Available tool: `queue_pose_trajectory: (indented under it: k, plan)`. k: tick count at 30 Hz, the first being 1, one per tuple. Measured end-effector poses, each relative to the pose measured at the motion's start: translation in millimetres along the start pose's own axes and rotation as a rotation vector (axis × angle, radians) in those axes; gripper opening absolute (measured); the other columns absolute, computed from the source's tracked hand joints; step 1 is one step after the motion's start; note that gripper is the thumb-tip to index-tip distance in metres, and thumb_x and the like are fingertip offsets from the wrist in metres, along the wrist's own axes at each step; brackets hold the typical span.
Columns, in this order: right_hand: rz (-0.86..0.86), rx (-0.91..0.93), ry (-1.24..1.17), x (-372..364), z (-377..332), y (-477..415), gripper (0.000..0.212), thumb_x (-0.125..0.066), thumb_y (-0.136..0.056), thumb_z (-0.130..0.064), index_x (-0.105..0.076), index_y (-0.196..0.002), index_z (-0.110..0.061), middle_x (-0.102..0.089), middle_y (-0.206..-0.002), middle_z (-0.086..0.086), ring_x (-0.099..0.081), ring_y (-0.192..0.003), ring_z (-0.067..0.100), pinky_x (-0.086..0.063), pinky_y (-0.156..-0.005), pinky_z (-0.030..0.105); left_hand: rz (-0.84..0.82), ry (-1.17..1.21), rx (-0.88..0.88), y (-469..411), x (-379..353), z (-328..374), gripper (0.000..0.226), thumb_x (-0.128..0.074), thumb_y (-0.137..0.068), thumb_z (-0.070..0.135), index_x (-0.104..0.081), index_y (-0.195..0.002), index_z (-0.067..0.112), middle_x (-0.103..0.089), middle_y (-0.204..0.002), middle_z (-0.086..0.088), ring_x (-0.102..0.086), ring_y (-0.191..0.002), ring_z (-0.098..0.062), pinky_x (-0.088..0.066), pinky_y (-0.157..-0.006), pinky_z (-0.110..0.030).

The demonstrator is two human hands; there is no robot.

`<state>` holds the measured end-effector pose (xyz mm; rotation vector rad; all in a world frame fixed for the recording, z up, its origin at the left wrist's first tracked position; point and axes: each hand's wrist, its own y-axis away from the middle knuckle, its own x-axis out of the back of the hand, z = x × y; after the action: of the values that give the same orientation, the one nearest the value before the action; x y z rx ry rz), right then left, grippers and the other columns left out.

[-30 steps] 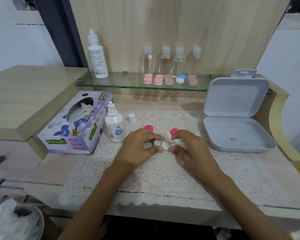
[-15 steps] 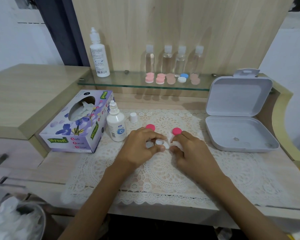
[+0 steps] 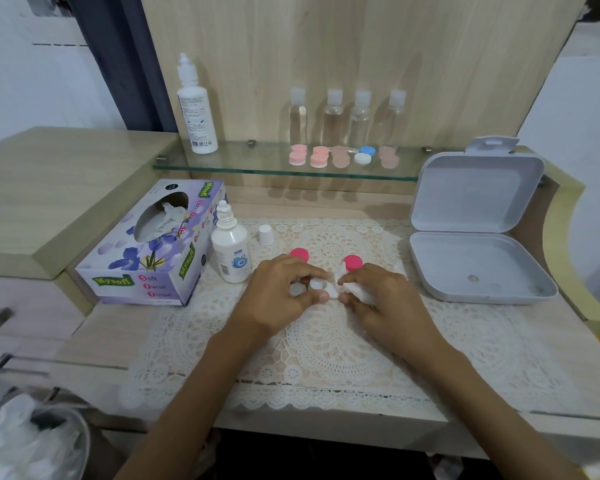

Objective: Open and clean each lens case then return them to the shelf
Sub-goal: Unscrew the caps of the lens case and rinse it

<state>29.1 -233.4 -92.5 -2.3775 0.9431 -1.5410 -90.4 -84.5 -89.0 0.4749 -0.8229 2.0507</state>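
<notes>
On the lace mat [image 3: 326,344] a tissue box [image 3: 146,251] stood at the left. A small bottle [image 3: 231,252] stood just beside its right end, and a loose white cap [image 3: 266,234] sat a little further right. Two pink lids lay apart just beyond the hands: the left lid [image 3: 299,254] behind the left knuckles, the right lid [image 3: 353,263] partly covered by tissue.

The white tub [image 3: 482,271] at the right sat open with its lid upright behind. Its base held a few small clear specks, too faint to name. The tissue box's oval slot showed white tissue. On the glass shelf [image 3: 243,168] stood a tall bottle [image 3: 196,109] and a row of four clear bottles [image 3: 347,116], with closed cases [image 3: 321,157] in pink, peach and blue-and-white in front.

Mid-mat, the left hand [image 3: 281,296] pinched the open white case [image 3: 321,288] between thumb and fingers. The right hand [image 3: 388,303] gripped a tissue wad [image 3: 355,289] pressed to the case's right end, so that well was hidden. A bin [image 3: 25,441] at the near left was cut off, its white contents blurred
</notes>
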Motion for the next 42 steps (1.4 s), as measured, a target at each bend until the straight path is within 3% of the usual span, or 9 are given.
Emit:
queue_pose_trajectory:
  k: [11, 16, 18, 20, 26, 30, 34, 39, 42]
  plan:
    - [-0.012, 0.017, 0.027, 1, -6, 0, 0.010, -0.066, -0.085, -0.014, -0.061, -0.093, -0.014, -0.060, -0.086, -0.004, -0.053, -0.069, 0.016, -0.043, -0.058, 0.032, -0.001, -0.007, 0.017, 0, 0, 1, 0.030, -0.082, -0.070, 0.020, -0.075, -0.098, 0.028, -0.069, -0.090, 0.016, -0.060, -0.086, -0.001, -0.049, -0.080, -0.022]
    - [0.008, -0.098, -0.158, 4, -4, 2, 0.007, -0.063, -0.088, -0.017, -0.059, -0.092, -0.019, -0.058, -0.080, -0.011, -0.053, -0.074, 0.003, -0.036, -0.062, 0.018, -0.009, -0.002, 0.013, 0, 0, 2, 0.031, -0.082, -0.071, 0.020, -0.073, -0.097, 0.035, -0.069, -0.090, 0.015, -0.059, -0.085, -0.003, -0.048, -0.079, -0.020]
    - [0.036, -0.156, -0.243, 6, -2, -1, 0.006, -0.063, -0.089, -0.014, -0.058, -0.088, -0.018, -0.060, -0.077, -0.007, -0.054, -0.073, 0.005, -0.037, -0.061, 0.018, -0.013, -0.007, 0.001, 0, 0, 2, 0.034, -0.082, -0.071, 0.020, -0.070, -0.097, 0.040, -0.069, -0.090, 0.015, -0.059, -0.085, -0.004, -0.047, -0.078, -0.019]
    - [0.070, -0.166, -0.256, 7, -1, -3, 0.006, -0.064, -0.088, -0.012, -0.059, -0.086, -0.013, -0.061, -0.076, -0.004, -0.055, -0.072, 0.005, -0.038, -0.061, 0.018, -0.014, -0.024, -0.003, 0, 0, 2, 0.031, -0.081, -0.072, 0.021, -0.072, -0.099, 0.034, -0.069, -0.092, 0.014, -0.060, -0.085, -0.003, -0.048, -0.079, -0.020]
    - [0.150, -0.143, -0.284, 7, -4, -2, 0.013, -0.064, -0.084, -0.013, -0.059, -0.090, -0.023, -0.056, -0.089, -0.018, -0.052, -0.086, -0.012, -0.034, -0.071, 0.002, -0.035, -0.077, -0.039, 0, 1, 1, 0.026, -0.078, -0.074, 0.025, -0.071, -0.099, 0.024, -0.067, -0.094, 0.013, -0.059, -0.085, -0.004, -0.050, -0.080, -0.028]
    - [0.169, -0.114, -0.295, 9, -4, -1, 0.018, -0.062, -0.081, -0.017, -0.069, -0.097, -0.014, -0.053, -0.091, -0.011, -0.052, -0.090, -0.005, -0.036, -0.075, 0.003, -0.056, -0.072, -0.045, -1, 4, 3, 0.027, -0.077, -0.073, 0.029, -0.070, -0.098, 0.025, -0.065, -0.094, 0.011, -0.060, -0.084, -0.005, -0.051, -0.079, -0.028]
    - [0.203, -0.113, -0.304, 12, -4, -2, 0.024, -0.061, -0.081, -0.024, -0.074, -0.098, -0.014, -0.048, -0.087, -0.011, -0.052, -0.086, 0.007, -0.040, -0.074, 0.012, -0.147, -0.107, -0.021, -5, 11, 6, 0.037, -0.077, -0.077, 0.029, -0.065, -0.111, 0.022, -0.061, -0.103, 0.012, -0.058, -0.090, -0.001, -0.048, -0.083, -0.024]
    - [0.108, -0.041, -0.311, 22, -11, 0, 0.015, -0.067, -0.087, -0.017, -0.073, -0.100, -0.015, -0.059, -0.088, -0.004, -0.054, -0.080, 0.006, -0.040, -0.067, 0.010, -0.186, -0.096, -0.002, 11, 26, 11, 0.041, -0.071, -0.084, 0.029, -0.058, -0.122, 0.020, -0.056, -0.116, 0.008, -0.056, -0.103, -0.002, -0.046, -0.091, -0.023]
    - [0.064, -0.033, -0.329, 29, -24, 4, 0.014, -0.071, -0.083, -0.015, -0.071, -0.094, -0.024, -0.065, -0.090, -0.013, -0.057, -0.077, 0.006, -0.042, -0.063, 0.012, -0.154, -0.070, 0.010, 33, 42, 6, 0.039, -0.069, -0.085, 0.028, -0.059, -0.122, 0.021, -0.057, -0.118, 0.008, -0.055, -0.106, 0.000, -0.045, -0.094, -0.024]
